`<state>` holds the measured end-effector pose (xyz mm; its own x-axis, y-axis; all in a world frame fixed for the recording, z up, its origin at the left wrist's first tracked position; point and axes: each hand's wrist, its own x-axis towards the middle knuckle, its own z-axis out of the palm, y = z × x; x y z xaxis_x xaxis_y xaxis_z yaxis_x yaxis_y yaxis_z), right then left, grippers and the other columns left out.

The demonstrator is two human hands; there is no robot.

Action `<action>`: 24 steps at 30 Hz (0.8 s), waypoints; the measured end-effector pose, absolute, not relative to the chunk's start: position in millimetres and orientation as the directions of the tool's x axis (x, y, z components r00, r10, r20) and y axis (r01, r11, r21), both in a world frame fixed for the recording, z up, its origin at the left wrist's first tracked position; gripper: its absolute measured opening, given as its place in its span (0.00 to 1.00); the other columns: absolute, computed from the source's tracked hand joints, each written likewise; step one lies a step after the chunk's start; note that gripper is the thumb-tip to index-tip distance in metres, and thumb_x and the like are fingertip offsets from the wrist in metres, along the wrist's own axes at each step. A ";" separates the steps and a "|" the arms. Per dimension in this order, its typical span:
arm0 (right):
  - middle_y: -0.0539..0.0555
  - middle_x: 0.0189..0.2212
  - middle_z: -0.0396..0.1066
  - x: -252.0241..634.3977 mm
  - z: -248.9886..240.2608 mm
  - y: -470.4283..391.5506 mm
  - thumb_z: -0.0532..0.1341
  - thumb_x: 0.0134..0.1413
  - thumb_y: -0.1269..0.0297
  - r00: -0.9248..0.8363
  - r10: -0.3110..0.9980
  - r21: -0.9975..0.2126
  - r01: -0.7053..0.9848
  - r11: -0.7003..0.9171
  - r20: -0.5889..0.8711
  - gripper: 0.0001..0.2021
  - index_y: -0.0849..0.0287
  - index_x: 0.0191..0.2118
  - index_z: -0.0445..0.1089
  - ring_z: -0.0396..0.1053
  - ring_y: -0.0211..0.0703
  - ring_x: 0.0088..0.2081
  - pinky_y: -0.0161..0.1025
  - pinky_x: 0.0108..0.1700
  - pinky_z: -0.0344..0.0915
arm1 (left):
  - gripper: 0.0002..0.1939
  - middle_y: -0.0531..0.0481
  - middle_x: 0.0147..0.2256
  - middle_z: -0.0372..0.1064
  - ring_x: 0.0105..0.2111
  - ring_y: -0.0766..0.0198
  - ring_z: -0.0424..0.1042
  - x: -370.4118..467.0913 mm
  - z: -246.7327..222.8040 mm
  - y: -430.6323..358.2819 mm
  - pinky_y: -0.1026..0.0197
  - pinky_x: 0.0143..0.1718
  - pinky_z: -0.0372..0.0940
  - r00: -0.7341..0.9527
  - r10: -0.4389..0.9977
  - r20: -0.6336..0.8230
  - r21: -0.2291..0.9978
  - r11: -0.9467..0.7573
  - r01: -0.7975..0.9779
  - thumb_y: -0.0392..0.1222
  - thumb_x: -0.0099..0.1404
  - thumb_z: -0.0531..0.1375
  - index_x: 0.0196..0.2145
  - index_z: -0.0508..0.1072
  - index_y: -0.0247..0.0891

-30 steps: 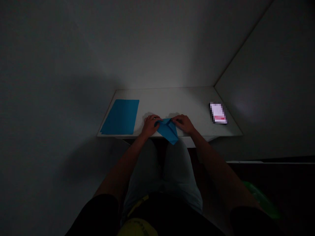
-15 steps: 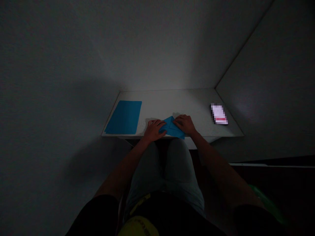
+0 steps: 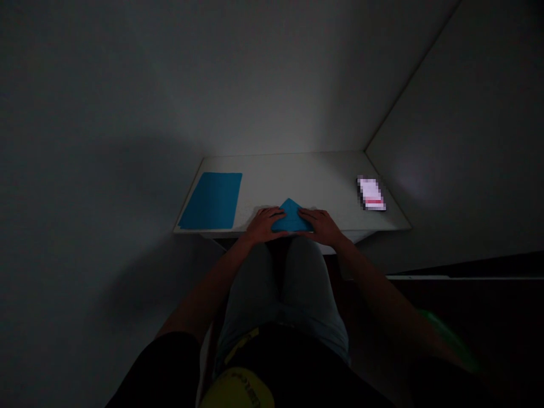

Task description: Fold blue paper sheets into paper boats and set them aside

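A folded piece of blue paper (image 3: 290, 217) lies at the table's front edge, its peak pointing toward the wall. On its left side my left hand (image 3: 264, 224) has its fingers over the paper and its thumb along the near edge. My right hand (image 3: 322, 226) mirrors this grip on the right side, fingertips on top and thumb at the near edge. The thumbs reach toward each other along the bottom fold. Parts of both lower corners are hidden under the hands.
A stack of blue paper sheets (image 3: 212, 201) rests on the left of the white table (image 3: 293, 175). Toward the right end lies a phone (image 3: 371, 194) with a lit, blurred screen. Grey walls (image 3: 272, 79) close in the back and the right side.
The flap that hung over the table's front edge now lines up with it, and the paper shows a smoother triangle. My thumbs have moved to its near edge. The view has shifted slightly.
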<state>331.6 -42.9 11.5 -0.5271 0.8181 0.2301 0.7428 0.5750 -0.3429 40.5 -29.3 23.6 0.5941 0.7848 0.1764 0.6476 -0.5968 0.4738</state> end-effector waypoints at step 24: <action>0.50 0.60 0.79 346.3 34.8 -4.1 0.74 0.56 0.48 -0.587 0.805 -0.571 0.636 0.519 0.078 0.19 0.44 0.52 0.83 0.78 0.61 0.59 0.56 0.62 0.74 | 0.17 0.44 0.59 0.78 0.64 0.44 0.74 45.2 42.9 -19.1 0.42 0.72 0.59 0.576 0.807 0.129 0.630 -0.515 0.581 0.53 0.60 0.74 0.45 0.84 0.48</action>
<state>346.3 -4.1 34.8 -0.5874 0.8055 0.0784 0.6359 0.5193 -0.5709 45.2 -19.1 42.9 0.5761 0.8071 0.1294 0.5807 -0.5155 0.6301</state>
